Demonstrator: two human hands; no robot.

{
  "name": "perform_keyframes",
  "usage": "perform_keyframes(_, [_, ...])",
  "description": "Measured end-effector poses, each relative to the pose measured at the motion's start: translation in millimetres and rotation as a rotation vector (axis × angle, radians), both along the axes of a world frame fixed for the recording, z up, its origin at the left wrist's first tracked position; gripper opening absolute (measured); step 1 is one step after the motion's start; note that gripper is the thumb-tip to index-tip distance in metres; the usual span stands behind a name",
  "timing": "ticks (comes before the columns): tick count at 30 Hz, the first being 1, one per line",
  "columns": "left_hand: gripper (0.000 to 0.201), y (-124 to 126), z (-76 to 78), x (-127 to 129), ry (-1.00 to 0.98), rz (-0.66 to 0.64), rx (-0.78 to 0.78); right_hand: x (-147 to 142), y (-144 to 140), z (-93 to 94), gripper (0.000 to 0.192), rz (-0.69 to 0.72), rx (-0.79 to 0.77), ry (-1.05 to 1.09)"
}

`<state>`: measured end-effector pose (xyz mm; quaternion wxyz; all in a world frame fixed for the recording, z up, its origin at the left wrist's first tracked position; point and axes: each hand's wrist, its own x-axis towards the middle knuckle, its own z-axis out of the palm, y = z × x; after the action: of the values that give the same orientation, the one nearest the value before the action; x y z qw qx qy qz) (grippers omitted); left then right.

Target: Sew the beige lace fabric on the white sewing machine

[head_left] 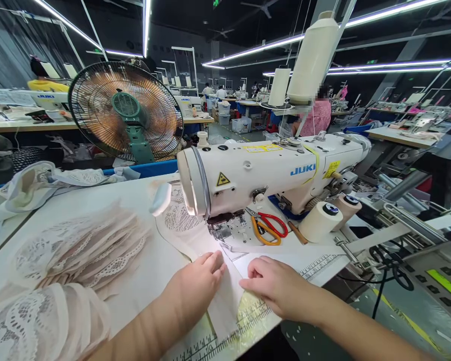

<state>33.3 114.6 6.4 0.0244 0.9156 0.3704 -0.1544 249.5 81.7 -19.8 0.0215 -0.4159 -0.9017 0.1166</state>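
Note:
A white JUKI sewing machine (248,173) stands before me. Pale lace-trimmed fabric (180,213) lies to the left of the presser foot (221,231), and a plain white part (225,306) extends toward me. My left hand (203,278) is closed on this fabric just in front of the foot, fingertips pressed together. My right hand (272,283) rests at the fabric's right edge, fingers curled, with a gap between thumb and forefinger. Behind it, a white strip (379,238) runs from the metal guide on the right toward the foot.
Stacked lace pieces (82,250) lie on the left of the table. Orange-and-red-handled scissors (266,228), a wooden-handled tool (297,233) and thread cones (320,220) sit beside the machine. A ruler tape (248,321) marks the front edge. A large fan (126,110) stands behind.

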Motion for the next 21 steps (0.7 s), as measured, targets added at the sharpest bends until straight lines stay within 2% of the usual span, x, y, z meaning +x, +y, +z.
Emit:
perform_keyframes(4, [0.037, -4.2, 0.4, -0.1, -0.048, -0.009, -0.009, -5.9, 5.2, 5.0, 0.031, -0.001, -0.018, -0.040])
perform_keyframes(10, [0.035, -2.5, 0.6, -0.8, -0.164, 0.034, 0.003, -12.6, 18.3, 6.6, 0.031, 0.011, -0.010, -0.009])
perform_keyframes(16, [0.031, 0.8, 7.1, -2.2, -0.091, 0.003, -0.001, -19.8, 29.2, 6.5, 0.033, 0.031, 0.060, -0.026])
perform_keyframes(21, [0.034, 6.5, 0.3, -6.9, -0.069, -0.038, 0.060, -26.9, 36.4, 11.1, 0.034, 0.004, 0.081, -0.103])
